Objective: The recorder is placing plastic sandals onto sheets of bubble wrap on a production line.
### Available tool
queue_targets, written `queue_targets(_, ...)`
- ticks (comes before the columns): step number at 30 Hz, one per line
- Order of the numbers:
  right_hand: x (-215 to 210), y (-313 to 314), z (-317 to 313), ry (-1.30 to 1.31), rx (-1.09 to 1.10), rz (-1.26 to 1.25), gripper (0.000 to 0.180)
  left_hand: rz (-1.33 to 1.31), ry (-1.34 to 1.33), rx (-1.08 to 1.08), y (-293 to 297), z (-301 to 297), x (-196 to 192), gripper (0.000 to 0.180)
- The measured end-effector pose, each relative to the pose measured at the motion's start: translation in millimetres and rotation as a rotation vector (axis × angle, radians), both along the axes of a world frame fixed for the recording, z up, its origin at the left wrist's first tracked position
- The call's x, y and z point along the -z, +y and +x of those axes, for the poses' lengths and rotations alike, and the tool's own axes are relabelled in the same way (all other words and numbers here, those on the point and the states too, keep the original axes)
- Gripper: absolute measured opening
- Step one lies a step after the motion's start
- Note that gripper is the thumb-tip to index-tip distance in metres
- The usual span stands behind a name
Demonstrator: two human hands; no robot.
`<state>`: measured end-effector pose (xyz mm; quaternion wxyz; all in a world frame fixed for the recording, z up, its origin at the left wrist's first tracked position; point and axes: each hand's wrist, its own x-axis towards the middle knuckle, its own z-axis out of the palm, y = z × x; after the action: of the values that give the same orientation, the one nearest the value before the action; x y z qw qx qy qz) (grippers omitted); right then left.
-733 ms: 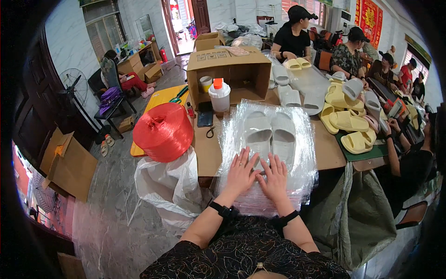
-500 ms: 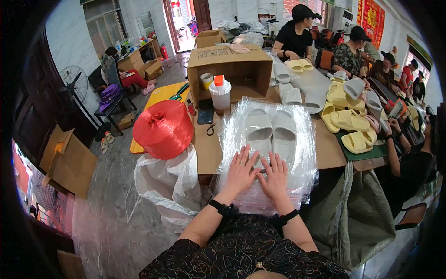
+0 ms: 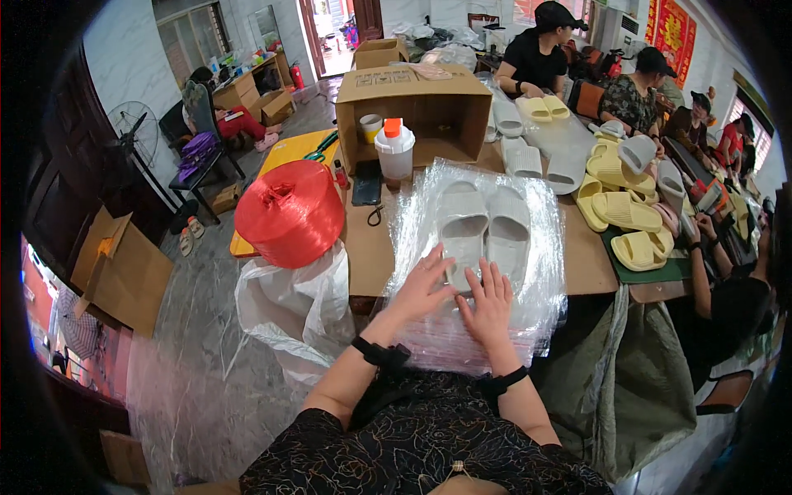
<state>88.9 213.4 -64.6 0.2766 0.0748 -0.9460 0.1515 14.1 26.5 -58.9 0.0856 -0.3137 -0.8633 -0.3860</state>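
Observation:
A pair of pale grey slippers (image 3: 485, 229) lies side by side on a stack of clear plastic bags (image 3: 540, 285) at the near edge of a brown table (image 3: 370, 252). My left hand (image 3: 425, 285) rests flat on the plastic just below the left slipper's heel, fingers spread. Beside it, my right hand (image 3: 488, 303) lies flat on the plastic under the right slipper, fingers apart. Neither hand grips anything. Both wrists wear black bands.
A big red spool of twine (image 3: 289, 213) sits left of the table over a white sack (image 3: 297, 309). An open cardboard box (image 3: 417, 103), a white jar with an orange lid (image 3: 394, 151) and a dark phone (image 3: 366, 183) stand behind. Yellow slippers (image 3: 623, 210) and seated people are at right.
Both hands have shifted slightly on the plastic near the slipper heels; the left hand's fingers have spread a little more. The slippers have not moved.

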Motion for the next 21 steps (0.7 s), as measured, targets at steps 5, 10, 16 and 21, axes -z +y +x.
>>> queue_targets(5, 1.5, 7.2, -2.9, 0.007, 0.025, -0.012, 0.057, 0.541, -0.163, -0.275, -31.1, -60.6, -34.8, 0.047)
queue_targets(10, -4.0, 0.4, -4.8, 0.014, -0.015, -0.024, 0.057, 0.062, 0.039, -0.737, -86.8, -161.3, -34.1, 0.079)
queue_targets(16, -5.1, 2.3, 0.8, -0.014, -0.011, -0.033, 0.059, -0.246, -0.091, -0.917, -75.8, -216.9, -20.2, 0.105)
queue_targets(21, -8.5, 2.3, 3.7, -0.023, -0.03, -0.038, 0.059, -0.262, -0.24, -0.938, -71.6, -233.3, -25.4, 0.113)
